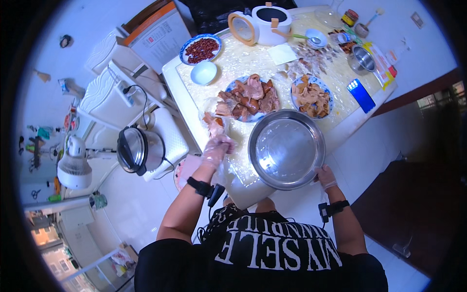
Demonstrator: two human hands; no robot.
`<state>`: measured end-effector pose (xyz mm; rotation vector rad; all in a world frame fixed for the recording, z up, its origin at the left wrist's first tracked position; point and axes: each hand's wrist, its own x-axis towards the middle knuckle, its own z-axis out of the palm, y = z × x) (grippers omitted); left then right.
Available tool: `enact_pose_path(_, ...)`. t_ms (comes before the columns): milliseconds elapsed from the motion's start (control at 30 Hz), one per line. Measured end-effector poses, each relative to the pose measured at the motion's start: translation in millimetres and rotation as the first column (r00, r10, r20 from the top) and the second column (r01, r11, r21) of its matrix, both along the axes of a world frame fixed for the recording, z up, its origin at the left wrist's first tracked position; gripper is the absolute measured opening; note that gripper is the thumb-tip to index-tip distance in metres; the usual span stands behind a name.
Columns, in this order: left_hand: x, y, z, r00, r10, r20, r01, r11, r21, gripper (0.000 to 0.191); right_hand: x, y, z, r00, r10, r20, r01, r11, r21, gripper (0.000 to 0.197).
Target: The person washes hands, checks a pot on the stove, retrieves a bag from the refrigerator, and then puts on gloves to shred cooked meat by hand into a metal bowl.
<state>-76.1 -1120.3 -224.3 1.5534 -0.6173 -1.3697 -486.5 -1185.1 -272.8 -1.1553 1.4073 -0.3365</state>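
My left hand (pixel 218 146), in a clear plastic glove, is at the table's left edge with its fingers curled. It is right beside a clear plastic bag (pixel 207 104) and a piece of cooked meat (pixel 214 123); whether it grips either one is unclear. My right hand (pixel 325 176), also gloved, grips the lower right rim of a round stainless steel tray (pixel 286 149). The tray's inside is bare, and it overhangs the table's near edge. Beyond it are a plate of large cooked meat pieces (pixel 251 96) and a blue-patterned plate of sliced meat (pixel 312 96).
On the table (pixel 251 186) are a dish of red beans (pixel 201 50), a pale bowl (pixel 203 73), a white cooker with its lid raised (pixel 271 27), a steel pot (pixel 361 60) and a smartphone (pixel 361 95). An electric pressure cooker (pixel 140 149) stands on a chair at left.
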Motion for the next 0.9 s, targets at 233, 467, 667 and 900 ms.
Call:
enact_pose_path(233, 60, -21, -9, 0.759, 0.273, 0.591, -0.361, 0.932, 0.034, 0.025, -10, -15, -4, 0.985, 0.125, -0.12, -0.132, 0.99, -0.051, 0.028)
enact_pose_path(467, 92, 2, -97, 0.855, 0.471, -0.217, -0.467, 0.881, 0.071, 0.026, 71, -17, 103, 0.972, -0.035, -0.234, -0.146, 0.691, -0.708, 0.045)
enact_pose_path(667, 64, 28, -61, 0.613, 0.461, -0.642, -0.52, 0.847, 0.111, 0.028, 233, -2, 129, 0.769, 0.628, -0.121, -0.551, 0.554, -0.624, 0.043)
enact_pose_path(900, 60, 53, -57, 0.59, 0.428, -0.684, -0.526, 0.847, 0.076, 0.036, 360, -14, 81, 0.522, 0.608, -0.598, -0.842, 0.254, -0.476, 0.043)
